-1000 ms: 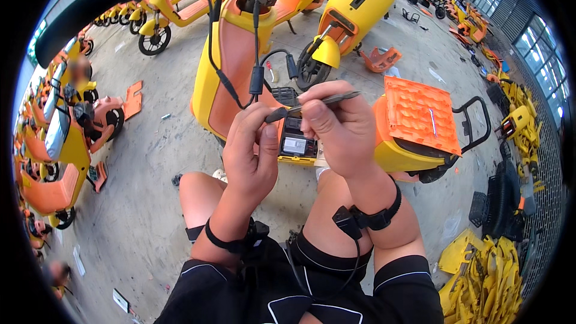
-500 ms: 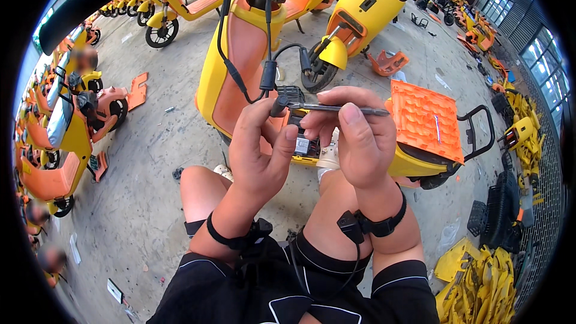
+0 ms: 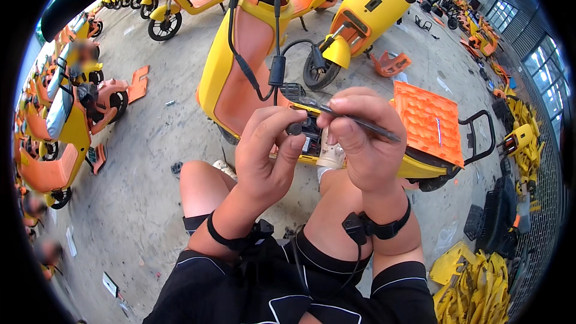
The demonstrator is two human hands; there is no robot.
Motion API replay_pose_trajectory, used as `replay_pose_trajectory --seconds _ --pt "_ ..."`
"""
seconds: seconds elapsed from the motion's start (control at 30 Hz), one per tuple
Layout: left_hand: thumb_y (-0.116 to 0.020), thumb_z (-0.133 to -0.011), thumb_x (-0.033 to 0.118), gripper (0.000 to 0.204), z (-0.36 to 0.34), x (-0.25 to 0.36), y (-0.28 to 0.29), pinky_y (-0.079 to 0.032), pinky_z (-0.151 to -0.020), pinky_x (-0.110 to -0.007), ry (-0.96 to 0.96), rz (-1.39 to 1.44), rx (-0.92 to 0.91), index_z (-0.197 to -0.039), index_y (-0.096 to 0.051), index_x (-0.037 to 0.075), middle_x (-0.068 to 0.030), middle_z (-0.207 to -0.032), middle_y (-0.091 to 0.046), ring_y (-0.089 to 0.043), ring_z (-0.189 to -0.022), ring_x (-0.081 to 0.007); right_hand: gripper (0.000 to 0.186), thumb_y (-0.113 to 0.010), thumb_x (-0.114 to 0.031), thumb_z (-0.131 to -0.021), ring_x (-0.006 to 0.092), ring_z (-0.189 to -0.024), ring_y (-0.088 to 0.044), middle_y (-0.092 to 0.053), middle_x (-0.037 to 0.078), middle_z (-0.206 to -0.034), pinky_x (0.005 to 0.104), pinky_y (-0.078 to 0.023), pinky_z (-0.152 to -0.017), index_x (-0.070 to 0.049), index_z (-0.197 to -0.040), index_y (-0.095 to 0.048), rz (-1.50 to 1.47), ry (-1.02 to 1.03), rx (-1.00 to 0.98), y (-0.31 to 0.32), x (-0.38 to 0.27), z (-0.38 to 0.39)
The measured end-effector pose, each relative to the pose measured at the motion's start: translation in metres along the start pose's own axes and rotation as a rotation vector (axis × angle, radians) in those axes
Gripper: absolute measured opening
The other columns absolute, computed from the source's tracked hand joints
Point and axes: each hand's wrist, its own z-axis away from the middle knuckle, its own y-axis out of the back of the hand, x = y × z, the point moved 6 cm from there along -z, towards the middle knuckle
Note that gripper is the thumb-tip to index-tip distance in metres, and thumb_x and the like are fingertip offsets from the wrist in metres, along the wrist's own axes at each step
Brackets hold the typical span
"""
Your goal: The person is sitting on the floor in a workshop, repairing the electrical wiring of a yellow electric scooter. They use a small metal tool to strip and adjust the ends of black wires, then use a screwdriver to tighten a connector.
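Pinching a black connector [image 3: 293, 128], left hand [image 3: 264, 156] clamped; right hand [image 3: 360, 138] grips thin tool [image 3: 354, 119] near white label [image 3: 307, 144], orange panel [image 3: 429, 121] right.

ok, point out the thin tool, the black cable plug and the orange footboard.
thin tool [image 3: 360, 121], head view, mid-shaft.
black cable plug [image 3: 294, 128], head view, round end.
orange footboard [image 3: 427, 121], head view, ribbed top.

Beneath your fingers runs a grey, stained concrete floor [image 3: 150, 144]. Directly past your fingertips a yellow and orange electric scooter [image 3: 240, 78] stands on it. Left of your left fingers, a flat orange plastic panel [image 3: 139, 83] lies loose on it. Beyond your right fingers rests a small orange bracket [image 3: 391, 63]; below and right, a heap of yellow plastic covers [image 3: 480, 288].
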Motion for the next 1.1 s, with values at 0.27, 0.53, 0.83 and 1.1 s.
replay_pose_trajectory --seconds 0.27,0.53,0.83,1.1 --pt "-0.059 -0.099 0.009 0.016 0.005 -0.007 -0.001 -0.047 -0.069 -0.027 0.105 0.087 0.027 -0.110 -0.061 -0.002 -0.0113 -0.095 -0.063 -0.056 -0.072 -0.0152 0.023 -0.072 -0.014 -0.092 0.0237 -0.101 -0.067 -0.068 0.017 -0.109 0.0326 -0.054 -0.087 0.002 -0.108 -0.066 -0.103 0.008 -0.058 -0.014 0.000 0.001" --pt "-0.058 -0.100 0.010 0.016 0.007 -0.011 0.000 -0.047 -0.072 -0.029 0.160 0.089 0.029 -0.109 -0.061 -0.002 -0.0117 -0.092 -0.061 -0.059 -0.079 -0.0195 0.018 -0.070 -0.008 -0.093 0.0256 -0.101 -0.068 -0.067 0.017 -0.107 0.0338 -0.055 -0.086 0.001 -0.105 -0.061 -0.100 0.000 -0.040 -0.018 -0.003 0.002" --pt "-0.058 -0.099 0.009 0.014 0.005 -0.010 0.003 -0.047 -0.071 -0.030 0.137 0.034 0.030 -0.109 -0.060 -0.001 -0.0117 -0.090 -0.060 -0.058 -0.078 -0.0208 0.017 -0.071 -0.007 -0.092 0.0250 -0.098 -0.069 -0.067 0.017 -0.106 0.0332 -0.055 -0.085 0.002 -0.105 -0.063 -0.021 0.033 -0.063 -0.022 -0.004 0.004" --pt "-0.057 -0.100 0.011 0.015 0.002 -0.007 0.005 -0.045 -0.069 -0.028 0.092 0.003 0.026 -0.110 -0.060 -0.001 -0.0090 -0.091 -0.058 -0.056 -0.077 -0.0176 0.017 -0.071 -0.006 -0.091 0.0243 -0.097 -0.069 -0.069 0.017 -0.106 0.0325 -0.055 -0.084 0.002 -0.105 -0.064 -0.007 0.034 -0.067 -0.024 -0.004 0.004"
